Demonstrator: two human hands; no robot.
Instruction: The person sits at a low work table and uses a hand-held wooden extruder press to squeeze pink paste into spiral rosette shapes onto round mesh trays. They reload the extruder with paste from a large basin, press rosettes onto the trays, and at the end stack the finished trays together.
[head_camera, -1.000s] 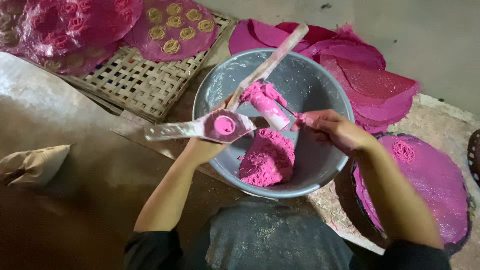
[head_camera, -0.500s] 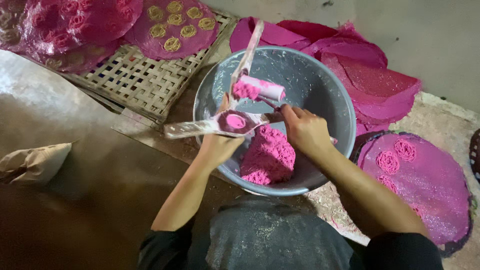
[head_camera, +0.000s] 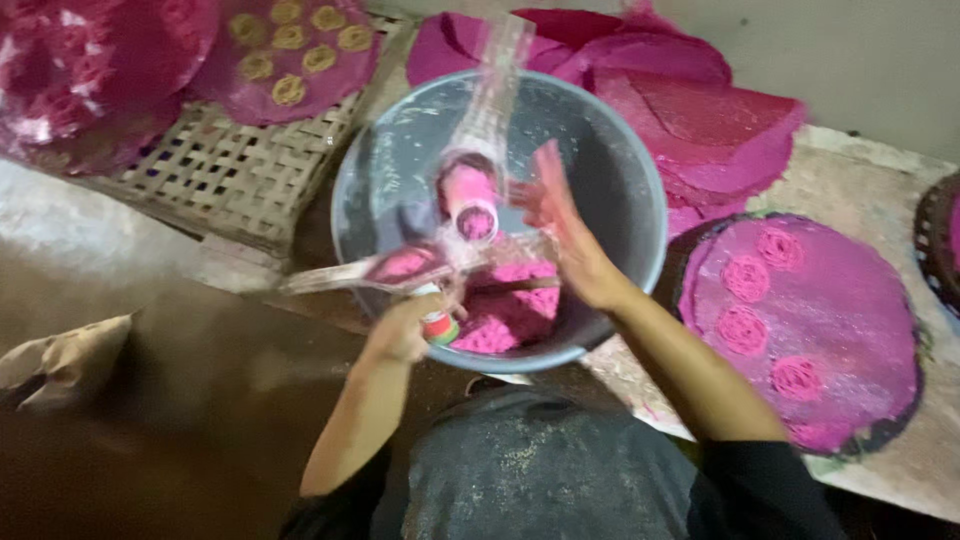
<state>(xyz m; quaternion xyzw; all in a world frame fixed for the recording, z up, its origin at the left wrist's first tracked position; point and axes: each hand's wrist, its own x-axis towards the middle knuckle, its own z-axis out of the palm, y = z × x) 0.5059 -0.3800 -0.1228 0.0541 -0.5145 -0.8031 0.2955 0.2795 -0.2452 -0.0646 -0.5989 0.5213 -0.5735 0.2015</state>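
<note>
Left hand (head_camera: 405, 335) grips a dough-smeared metal press (head_camera: 470, 205) over the round basin (head_camera: 640, 240); right hand (head_camera: 560, 225) open

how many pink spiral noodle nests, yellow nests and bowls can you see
pink spiral nests on the round pink mat: 4
yellow nests on the upper left mat: 5
grey bowl: 1
total: 10
</note>
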